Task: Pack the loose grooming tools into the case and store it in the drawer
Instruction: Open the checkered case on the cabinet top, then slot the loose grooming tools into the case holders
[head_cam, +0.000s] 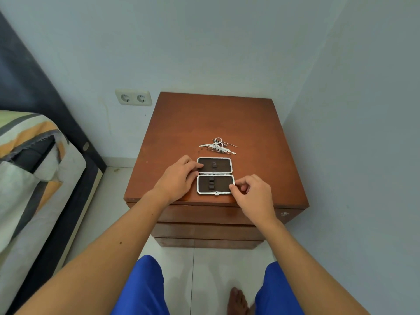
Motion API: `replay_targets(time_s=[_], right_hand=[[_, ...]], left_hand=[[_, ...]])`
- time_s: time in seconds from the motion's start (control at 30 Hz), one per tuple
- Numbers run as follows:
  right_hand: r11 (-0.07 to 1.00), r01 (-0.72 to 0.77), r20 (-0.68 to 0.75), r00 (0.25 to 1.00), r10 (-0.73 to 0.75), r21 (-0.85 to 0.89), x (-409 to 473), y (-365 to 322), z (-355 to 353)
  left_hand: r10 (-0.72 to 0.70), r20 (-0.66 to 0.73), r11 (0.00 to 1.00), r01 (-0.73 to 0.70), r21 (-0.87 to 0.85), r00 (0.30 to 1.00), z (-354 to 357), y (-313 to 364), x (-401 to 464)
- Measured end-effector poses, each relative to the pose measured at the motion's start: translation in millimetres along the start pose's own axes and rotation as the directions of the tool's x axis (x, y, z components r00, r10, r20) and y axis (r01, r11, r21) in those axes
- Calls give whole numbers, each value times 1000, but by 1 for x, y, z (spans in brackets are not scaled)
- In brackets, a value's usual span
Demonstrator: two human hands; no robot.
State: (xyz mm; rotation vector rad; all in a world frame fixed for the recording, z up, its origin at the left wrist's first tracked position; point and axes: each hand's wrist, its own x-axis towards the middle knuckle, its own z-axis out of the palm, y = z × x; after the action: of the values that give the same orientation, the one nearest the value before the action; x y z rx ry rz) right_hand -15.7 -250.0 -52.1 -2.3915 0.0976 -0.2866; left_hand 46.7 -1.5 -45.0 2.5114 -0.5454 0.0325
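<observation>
A small metal-rimmed case (215, 175) lies open flat near the front edge of a brown nightstand (213, 123), both dark halves showing empty holder loops. My left hand (179, 178) rests at the case's left side, fingertips on the far half's rim. At the right edge of the near half, my right hand (252, 192) pinches the rim. A pile of loose silver grooming tools (218, 146), small scissors among them, lies just behind the case. Below the top, the drawer fronts (204, 223) are closed.
A bed with a striped cover (29, 169) and dark frame stands at the left. A double wall socket (133, 98) sits left of the nightstand. Walls close in behind and on the right. My knees in blue shorts and a bare foot (237, 301) show on the tiled floor.
</observation>
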Motion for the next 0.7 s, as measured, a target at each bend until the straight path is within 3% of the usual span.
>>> replay_targets(time_s=[0.2,0.4,0.7], right_hand=[[1000,-10,11,1000,10,14,16,8,-5],[1000,14,67,998,-16,24,40,13,-9],[995,103,158,983,-98,-20,71,10,-7]], left_hand=[[77,-128,997,-76,9,989,7,-2,-18],[122,-126,990,-130,-58,985,10,-8,-33],[77,-136,972,-104,-209,988,15,-3,-36]])
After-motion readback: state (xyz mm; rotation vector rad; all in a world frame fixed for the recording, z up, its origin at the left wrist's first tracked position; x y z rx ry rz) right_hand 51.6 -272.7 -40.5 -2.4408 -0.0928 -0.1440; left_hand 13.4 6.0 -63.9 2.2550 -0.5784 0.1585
